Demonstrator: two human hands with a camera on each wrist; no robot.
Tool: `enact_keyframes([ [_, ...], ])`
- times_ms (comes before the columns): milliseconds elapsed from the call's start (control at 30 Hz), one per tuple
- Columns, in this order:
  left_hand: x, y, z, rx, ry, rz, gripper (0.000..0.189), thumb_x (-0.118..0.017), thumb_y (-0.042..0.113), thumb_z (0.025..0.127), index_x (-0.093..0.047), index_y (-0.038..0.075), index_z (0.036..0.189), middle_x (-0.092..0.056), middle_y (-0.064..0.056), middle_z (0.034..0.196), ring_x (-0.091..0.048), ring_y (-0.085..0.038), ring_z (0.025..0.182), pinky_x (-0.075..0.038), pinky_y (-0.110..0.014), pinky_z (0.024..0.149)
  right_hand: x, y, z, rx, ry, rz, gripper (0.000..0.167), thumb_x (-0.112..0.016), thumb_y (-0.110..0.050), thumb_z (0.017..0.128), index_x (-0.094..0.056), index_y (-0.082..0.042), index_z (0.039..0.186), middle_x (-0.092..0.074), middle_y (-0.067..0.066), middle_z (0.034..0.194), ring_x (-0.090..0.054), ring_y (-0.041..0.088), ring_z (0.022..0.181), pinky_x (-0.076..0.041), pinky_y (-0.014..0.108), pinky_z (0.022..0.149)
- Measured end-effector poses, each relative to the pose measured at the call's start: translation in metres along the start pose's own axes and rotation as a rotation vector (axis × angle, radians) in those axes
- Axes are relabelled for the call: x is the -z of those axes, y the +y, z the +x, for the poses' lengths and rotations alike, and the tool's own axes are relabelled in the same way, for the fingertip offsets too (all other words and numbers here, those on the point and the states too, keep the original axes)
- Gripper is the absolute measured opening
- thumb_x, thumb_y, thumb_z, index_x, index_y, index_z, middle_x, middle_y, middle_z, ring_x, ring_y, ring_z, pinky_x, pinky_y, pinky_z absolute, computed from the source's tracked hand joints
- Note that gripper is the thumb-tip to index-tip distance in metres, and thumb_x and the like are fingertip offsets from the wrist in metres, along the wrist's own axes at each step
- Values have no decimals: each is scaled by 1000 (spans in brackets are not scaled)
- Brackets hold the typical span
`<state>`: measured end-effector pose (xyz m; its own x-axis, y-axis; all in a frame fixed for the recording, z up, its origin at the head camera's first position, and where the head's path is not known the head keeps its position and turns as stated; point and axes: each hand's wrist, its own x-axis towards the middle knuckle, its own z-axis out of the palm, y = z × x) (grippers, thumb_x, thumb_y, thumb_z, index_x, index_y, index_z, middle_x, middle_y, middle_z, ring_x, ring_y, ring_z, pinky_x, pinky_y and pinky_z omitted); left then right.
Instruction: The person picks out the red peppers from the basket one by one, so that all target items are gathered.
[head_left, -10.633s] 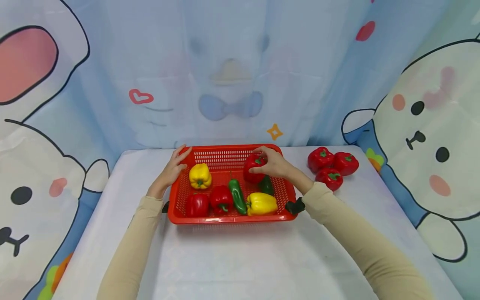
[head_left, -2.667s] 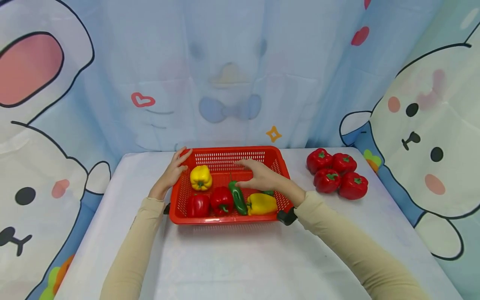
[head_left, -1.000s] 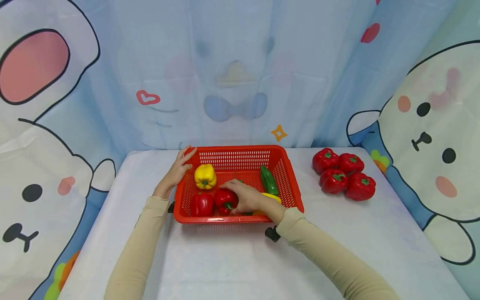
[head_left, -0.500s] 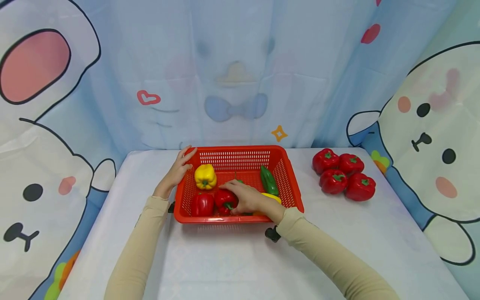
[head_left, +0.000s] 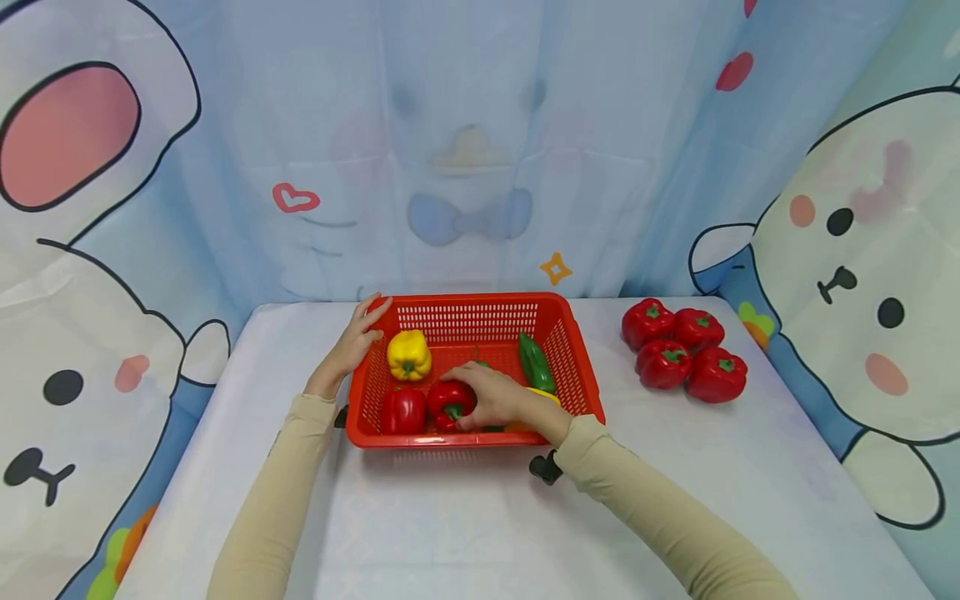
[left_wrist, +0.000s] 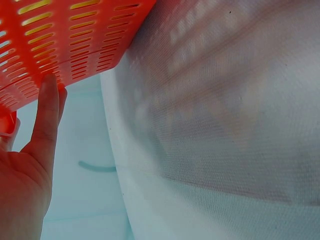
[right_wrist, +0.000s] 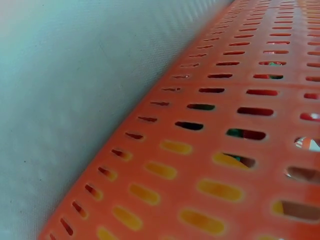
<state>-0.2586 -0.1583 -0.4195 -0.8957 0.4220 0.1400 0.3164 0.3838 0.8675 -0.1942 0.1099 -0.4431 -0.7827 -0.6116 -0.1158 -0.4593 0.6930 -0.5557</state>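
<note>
A red plastic basket [head_left: 468, 298] with slotted walls sits on the table. My left hand [head_left: 348, 346] holds its back left corner; in the left wrist view a finger [left_wrist: 47, 115] lies against the outer wall. Inside the basket, my right hand [head_left: 491, 397] grips a red bell pepper [head_left: 441, 398] near the front. Left of it lies another red bell pepper [head_left: 403, 411], with a yellow bell pepper [head_left: 408, 357] behind. My right hand mostly hides a green chili and a second yellow bell pepper [head_left: 546, 395]. A dark green, cucumber-like vegetable [head_left: 536, 364] leans near the right wall.
Several red bell peppers [head_left: 665, 364] stand grouped on the white table [head_left: 450, 525], right of the basket. A blue cartoon curtain [head_left: 600, 167] hangs behind the table. In the right wrist view, the basket's slotted wall [right_wrist: 230, 150] fills much of the picture.
The red bell pepper formerly in my right hand now stands with those on the table. My right hand has moved back into the basket and taken the middle red one. The left hand stays put.
</note>
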Motion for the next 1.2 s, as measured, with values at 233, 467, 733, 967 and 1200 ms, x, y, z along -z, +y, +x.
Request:
enact_keyframes([
  [233,-1,-1,0,-6,7,-7,58,-39,-10,91,-28,-12,148,-7,-31,158,-6,-47,145,-10,-61,114,3,-1,-2,13,15,34,64,-81,-25,79,-56,-14,136,-57,5,121,-54,19,108,-49,37,90],
  [467,-5,-48,16,-23,34,2,61,-41,-4,92,-30,-4,152,-6,-22,161,-5,-41,147,-10,-60,114,6,0,-4,14,36,58,64,-81,-28,80,-54,-15,138,-58,4,122,-54,18,108,-49,36,91],
  [733,-5,-50,17,-6,27,7,62,-40,-1,92,-29,-1,153,-5,-19,162,-6,-41,147,-11,-60,114,10,0,-10,-4,54,102,66,-79,-32,82,-52,-14,140,-58,6,127,-53,20,111,-49,38,93],
  [967,-5,-48,17,1,22,10,61,-40,-4,92,-28,-3,153,-5,-21,162,-5,-42,147,-11,-60,114,11,3,-13,-41,82,156,66,-76,-36,84,-51,-14,140,-62,2,120,-57,16,104,-51,32,86],
  [1200,-1,-12,4,5,-1,1,59,-39,-10,92,-26,-11,149,-4,-30,159,-3,-47,145,-10,-62,113,14,5,-17,-90,114,235,65,-72,-44,86,-50,-14,140,-63,2,118,-59,17,101,-54,30,80],
])
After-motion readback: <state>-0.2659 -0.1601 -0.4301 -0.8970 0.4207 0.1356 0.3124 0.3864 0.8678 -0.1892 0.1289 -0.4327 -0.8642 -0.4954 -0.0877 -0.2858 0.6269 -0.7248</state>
